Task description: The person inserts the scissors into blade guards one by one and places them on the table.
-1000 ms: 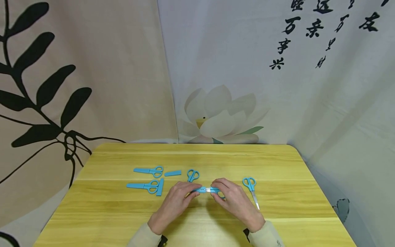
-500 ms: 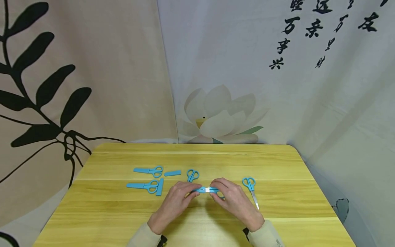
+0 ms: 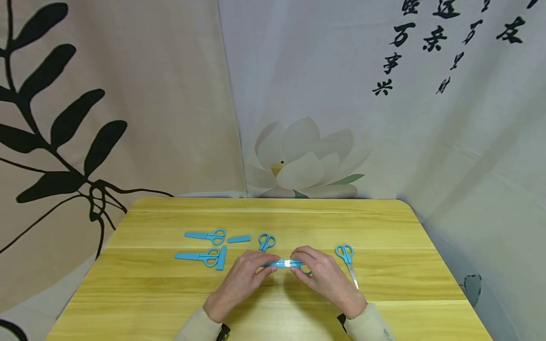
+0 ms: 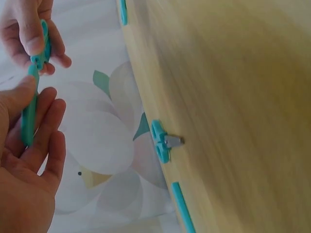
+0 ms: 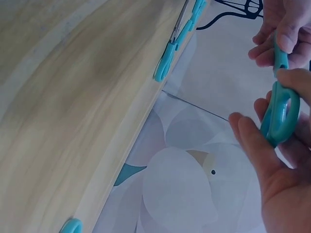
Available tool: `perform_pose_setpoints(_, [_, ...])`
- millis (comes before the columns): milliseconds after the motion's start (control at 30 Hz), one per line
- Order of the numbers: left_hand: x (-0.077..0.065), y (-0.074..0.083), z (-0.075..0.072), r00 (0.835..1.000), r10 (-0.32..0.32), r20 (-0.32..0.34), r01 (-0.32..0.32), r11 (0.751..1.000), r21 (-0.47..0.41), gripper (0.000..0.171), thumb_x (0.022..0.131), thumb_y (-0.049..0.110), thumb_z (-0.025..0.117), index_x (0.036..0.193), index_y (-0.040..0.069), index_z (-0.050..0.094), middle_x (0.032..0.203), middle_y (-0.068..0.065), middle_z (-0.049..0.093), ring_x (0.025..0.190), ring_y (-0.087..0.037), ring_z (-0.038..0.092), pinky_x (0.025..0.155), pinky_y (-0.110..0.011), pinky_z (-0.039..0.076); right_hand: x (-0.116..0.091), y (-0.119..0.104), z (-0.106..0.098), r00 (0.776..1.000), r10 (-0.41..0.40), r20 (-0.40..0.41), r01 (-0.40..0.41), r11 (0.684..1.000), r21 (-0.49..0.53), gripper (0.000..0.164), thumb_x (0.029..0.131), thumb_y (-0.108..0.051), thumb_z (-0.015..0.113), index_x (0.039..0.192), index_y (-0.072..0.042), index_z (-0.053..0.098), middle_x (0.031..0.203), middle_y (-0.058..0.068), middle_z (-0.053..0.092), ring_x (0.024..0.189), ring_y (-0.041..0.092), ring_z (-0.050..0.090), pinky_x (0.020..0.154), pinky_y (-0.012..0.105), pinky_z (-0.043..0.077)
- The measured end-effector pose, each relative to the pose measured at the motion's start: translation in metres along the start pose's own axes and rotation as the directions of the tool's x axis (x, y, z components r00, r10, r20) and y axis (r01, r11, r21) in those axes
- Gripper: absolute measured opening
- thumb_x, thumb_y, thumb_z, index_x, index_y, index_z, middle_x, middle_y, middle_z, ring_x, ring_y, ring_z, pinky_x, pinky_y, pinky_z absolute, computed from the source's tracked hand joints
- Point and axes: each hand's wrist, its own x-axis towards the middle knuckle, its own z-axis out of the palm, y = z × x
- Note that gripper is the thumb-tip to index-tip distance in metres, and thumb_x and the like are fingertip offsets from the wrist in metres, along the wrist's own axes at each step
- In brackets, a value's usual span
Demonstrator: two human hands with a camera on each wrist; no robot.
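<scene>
In the head view my left hand (image 3: pixel 245 272) pinches a blue blade cover (image 3: pixel 279 263) between thumb and fingers. Opposite it, my right hand (image 3: pixel 326 277) holds small blue-handled scissors (image 3: pixel 296 263) by the handles. The blades point left into the cover, and a short strip of bare metal shows between cover and handles. Most of the cover lies behind the left fingers there. The left wrist view shows its length (image 4: pixel 29 114) along the fingers. In the right wrist view, the thumb presses on the handle loops (image 5: pixel 282 116).
Two covered scissors (image 3: pixel 197 256) lie at the left of the wooden table (image 3: pixel 170 303). Near them are two loose blue covers (image 3: pixel 239 239). Uncovered scissors (image 3: pixel 267 241) lie just beyond the left hand, and another uncovered pair (image 3: pixel 345 255) is right of the right hand.
Both hands stay almost in place. The held cover and scissors have dipped very slightly, and the bare blade strip between them looks a little brighter. Everything on the table is unmoved.
</scene>
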Motion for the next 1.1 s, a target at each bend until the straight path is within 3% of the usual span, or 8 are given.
perform_pose_setpoints(167, [0.000,0.000,-0.003,1.000,-0.021,0.005,0.021,0.999,0.037,0.033,0.088,0.019,0.084,0.119,0.013,0.077,0.114,0.002,0.077,0.102,-0.018,0.071,0.088,-0.040,0.058,0.000,0.001,-0.006,1.000,0.003,0.014,-0.003,1.000,0.007,0.027,0.084,-0.011,0.087,0.107,-0.007,0.073,0.112,0.001,0.070,0.095,0.012,0.071,0.081,0.026,0.060])
perform_pose_setpoints(400, [0.000,-0.005,-0.004,0.998,0.034,-0.051,-0.030,0.996,0.081,0.033,0.082,0.025,0.088,0.111,0.012,0.080,0.109,0.002,0.078,0.099,-0.017,0.073,0.090,-0.041,0.056,0.000,0.002,-0.010,1.000,0.007,0.018,-0.007,1.000,0.004,0.025,0.087,-0.015,0.086,0.107,-0.009,0.073,0.113,0.000,0.070,0.097,0.011,0.071,0.081,0.026,0.060])
perform_pose_setpoints(533, [-0.002,-0.008,-0.006,0.997,0.055,-0.058,-0.051,0.996,0.071,0.036,0.080,0.023,0.089,0.113,0.011,0.080,0.110,0.001,0.078,0.099,-0.018,0.073,0.089,-0.041,0.057,-0.001,0.003,-0.010,1.000,-0.002,0.009,0.002,1.000,-0.015,0.025,0.086,-0.015,0.086,0.107,-0.009,0.073,0.113,0.000,0.070,0.095,0.011,0.071,0.080,0.026,0.060])
perform_pose_setpoints(1100, [-0.004,-0.009,-0.010,0.997,0.038,-0.066,-0.034,0.998,0.060,0.029,0.082,0.013,0.087,0.110,0.011,0.081,0.103,0.000,0.079,0.092,-0.017,0.074,0.082,-0.039,0.059,0.001,0.002,-0.009,1.000,0.009,-0.002,-0.009,0.998,-0.064,0.027,0.082,-0.011,0.089,0.103,-0.010,0.074,0.111,0.000,0.071,0.091,0.012,0.072,0.075,0.025,0.060])
